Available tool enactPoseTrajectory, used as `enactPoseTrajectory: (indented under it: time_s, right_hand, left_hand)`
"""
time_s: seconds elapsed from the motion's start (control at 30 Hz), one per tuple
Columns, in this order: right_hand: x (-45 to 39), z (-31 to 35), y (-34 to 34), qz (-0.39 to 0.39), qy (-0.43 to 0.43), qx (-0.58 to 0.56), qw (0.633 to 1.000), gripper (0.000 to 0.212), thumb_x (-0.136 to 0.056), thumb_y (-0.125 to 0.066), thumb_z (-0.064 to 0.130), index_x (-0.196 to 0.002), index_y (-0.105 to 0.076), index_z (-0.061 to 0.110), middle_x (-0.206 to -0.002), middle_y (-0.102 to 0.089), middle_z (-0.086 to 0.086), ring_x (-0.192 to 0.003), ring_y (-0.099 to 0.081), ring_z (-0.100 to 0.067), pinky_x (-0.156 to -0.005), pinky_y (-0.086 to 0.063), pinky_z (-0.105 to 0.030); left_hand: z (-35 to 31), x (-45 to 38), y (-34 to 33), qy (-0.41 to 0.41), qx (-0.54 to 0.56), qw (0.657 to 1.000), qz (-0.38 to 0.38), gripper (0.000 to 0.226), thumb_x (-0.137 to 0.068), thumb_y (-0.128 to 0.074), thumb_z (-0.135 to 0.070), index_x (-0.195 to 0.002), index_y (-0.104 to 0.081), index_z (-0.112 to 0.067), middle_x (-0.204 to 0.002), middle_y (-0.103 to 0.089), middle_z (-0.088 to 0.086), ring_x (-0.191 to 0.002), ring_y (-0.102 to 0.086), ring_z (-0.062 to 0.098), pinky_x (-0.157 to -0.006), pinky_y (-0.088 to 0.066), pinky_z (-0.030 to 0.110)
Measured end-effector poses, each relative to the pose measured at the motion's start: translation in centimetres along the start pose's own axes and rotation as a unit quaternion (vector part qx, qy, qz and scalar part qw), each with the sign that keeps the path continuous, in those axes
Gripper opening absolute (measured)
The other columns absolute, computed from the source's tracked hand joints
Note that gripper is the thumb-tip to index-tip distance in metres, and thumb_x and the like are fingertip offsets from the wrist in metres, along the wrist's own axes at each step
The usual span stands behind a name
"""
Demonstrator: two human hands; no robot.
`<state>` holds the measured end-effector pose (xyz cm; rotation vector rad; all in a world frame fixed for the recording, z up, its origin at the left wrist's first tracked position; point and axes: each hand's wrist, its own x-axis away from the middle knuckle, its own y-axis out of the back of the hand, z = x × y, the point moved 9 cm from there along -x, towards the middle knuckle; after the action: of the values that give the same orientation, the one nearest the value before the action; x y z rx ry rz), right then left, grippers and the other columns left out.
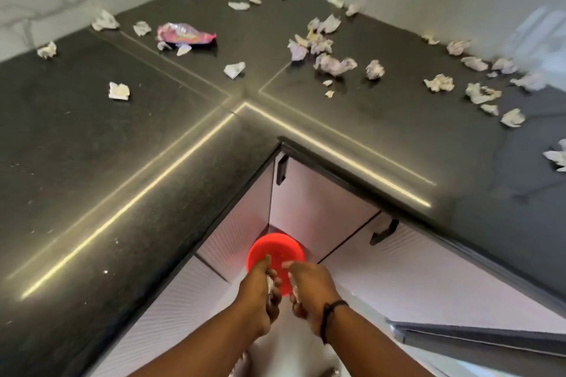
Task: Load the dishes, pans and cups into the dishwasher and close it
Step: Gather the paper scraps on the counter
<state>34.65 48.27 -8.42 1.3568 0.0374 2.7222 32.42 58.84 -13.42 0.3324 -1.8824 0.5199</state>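
No dishes, pans or cups are in view. My left hand (260,295) and my right hand (311,288) are held close together low in the inner corner of the counter, above a round red bin (275,249) on the floor. Each hand is closed on small white crumpled paper scraps; the left hand's scraps (269,283) show between its fingers and the right hand's scraps (295,288) show under its fingers. A black band sits on my right wrist. The hands hide the near part of the bin.
The dark L-shaped countertop (122,180) is strewn with several crumpled paper pieces (333,64) and a pink plastic wrapper (183,35). White cabinet doors with black handles (281,170) line the corner. A dark panel edge (477,335) juts out at the lower right.
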Motion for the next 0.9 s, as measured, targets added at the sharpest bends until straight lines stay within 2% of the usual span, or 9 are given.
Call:
enactPoseTrajectory:
  time_s: [0.13, 0.2, 0.33, 0.47, 0.53, 0.6, 0.7, 0.77, 0.9]
  right_hand:
    - [-5.2, -8.4, 1.0, -0.008, -0.158, -0.125, 0.979, 0.017, -0.091, -0.056, 0.024, -0.086, -0.064, 0.01, -0.051, -0.037, -0.001, -0.042, -0.03, -0.013, -0.044, -0.024, -0.018]
    - [-8.7, -11.9, 1.4, -0.025, -0.2, -0.158, 0.967, 0.024, -0.093, -0.057, 0.032, -0.084, -0.061, 0.01, -0.048, -0.037, -0.001, -0.041, -0.033, -0.014, -0.043, -0.026, -0.019]
    - [-16.7, -17.8, 1.0, -0.052, -0.254, -0.193, 0.946, 0.03, -0.091, -0.058, 0.043, -0.087, -0.06, 0.013, -0.051, -0.045, 0.001, -0.047, -0.044, -0.011, -0.041, -0.039, -0.016]
    - [-24.5, -21.0, -0.3, -0.045, -0.259, -0.19, 0.946, 0.035, -0.097, -0.047, 0.043, -0.07, -0.048, 0.021, -0.035, -0.043, 0.011, -0.027, -0.038, -0.003, -0.04, -0.037, -0.014]
    - [-27.2, -21.2, -0.8, -0.024, -0.249, -0.173, 0.953, 0.039, -0.099, -0.038, 0.045, -0.068, -0.044, 0.022, -0.034, -0.044, 0.014, -0.036, -0.041, -0.001, -0.048, -0.037, -0.02]
    - [-29.0, -20.9, -1.1, -0.004, -0.243, -0.166, 0.956, 0.038, -0.1, -0.034, 0.046, -0.072, -0.046, 0.022, -0.048, -0.052, 0.016, -0.056, -0.044, -0.003, -0.057, -0.037, -0.023]
    - [-30.2, -19.1, -1.5, 0.028, -0.222, -0.185, 0.957, 0.036, -0.098, -0.033, 0.052, -0.101, -0.055, 0.024, -0.104, -0.062, 0.009, -0.098, -0.056, -0.012, -0.083, -0.043, -0.031]
    - [-30.0, -17.5, -1.7, 0.05, -0.205, -0.184, 0.96, 0.047, -0.095, -0.029, 0.06, -0.113, -0.055, 0.026, -0.127, -0.055, 0.003, -0.122, -0.049, -0.022, -0.102, -0.037, -0.042]
    - [-30.0, -16.7, -0.8, 0.016, -0.182, -0.196, 0.963, 0.077, -0.084, -0.032, 0.077, -0.146, -0.033, 0.031, -0.153, -0.032, -0.005, -0.139, -0.03, -0.032, -0.109, -0.03, -0.054]
  left_hand:
    - [2.0, -6.2, 3.5, 0.049, -0.045, 0.997, -0.035, 0.035, -0.088, -0.053, -0.051, -0.074, -0.044, -0.02, -0.062, -0.05, -0.002, -0.033, -0.032, 0.006, -0.035, -0.016, 0.008]
    - [3.0, -10.0, 4.4, 0.058, -0.062, 0.995, -0.054, 0.037, -0.089, -0.051, -0.053, -0.076, -0.044, -0.019, -0.071, -0.052, 0.001, -0.034, -0.033, 0.007, -0.037, -0.015, 0.009]
    - [4.3, -19.1, 4.9, 0.056, -0.051, 0.994, -0.081, 0.043, -0.092, -0.04, -0.058, -0.077, -0.044, -0.019, -0.069, -0.047, 0.003, -0.031, -0.034, 0.009, -0.038, -0.019, 0.008]
    - [5.5, -27.0, 3.9, 0.053, -0.047, 0.995, -0.075, 0.041, -0.095, -0.037, -0.056, -0.079, -0.044, -0.019, -0.084, -0.049, 0.003, -0.063, -0.048, 0.012, -0.042, -0.032, 0.018]
    - [5.7, -29.5, 3.7, 0.044, -0.066, 0.993, -0.088, 0.038, -0.096, -0.041, -0.051, -0.079, -0.048, -0.017, -0.09, -0.052, 0.006, -0.072, -0.05, 0.012, -0.054, -0.039, 0.021]
    - [5.9, -30.8, 3.5, 0.044, -0.084, 0.992, -0.087, 0.036, -0.095, -0.044, -0.051, -0.08, -0.05, -0.018, -0.088, -0.053, 0.004, -0.073, -0.051, 0.013, -0.059, -0.043, 0.022]
    - [5.5, -31.3, 2.8, 0.049, -0.075, 0.994, -0.066, 0.034, -0.092, -0.043, -0.058, -0.091, -0.055, -0.026, -0.097, -0.059, 0.0, -0.083, -0.056, 0.016, -0.072, -0.048, 0.028]
    - [4.9, -31.2, 2.5, 0.039, -0.069, 0.996, -0.051, 0.041, -0.09, -0.04, -0.064, -0.11, -0.056, -0.031, -0.118, -0.06, -0.002, -0.106, -0.057, 0.021, -0.09, -0.046, 0.036]
    - [4.0, -30.7, 3.2, 0.033, -0.071, 0.995, -0.062, 0.078, -0.084, -0.037, -0.075, -0.145, -0.033, -0.025, -0.15, -0.034, 0.006, -0.135, -0.036, 0.03, -0.109, -0.033, 0.044]
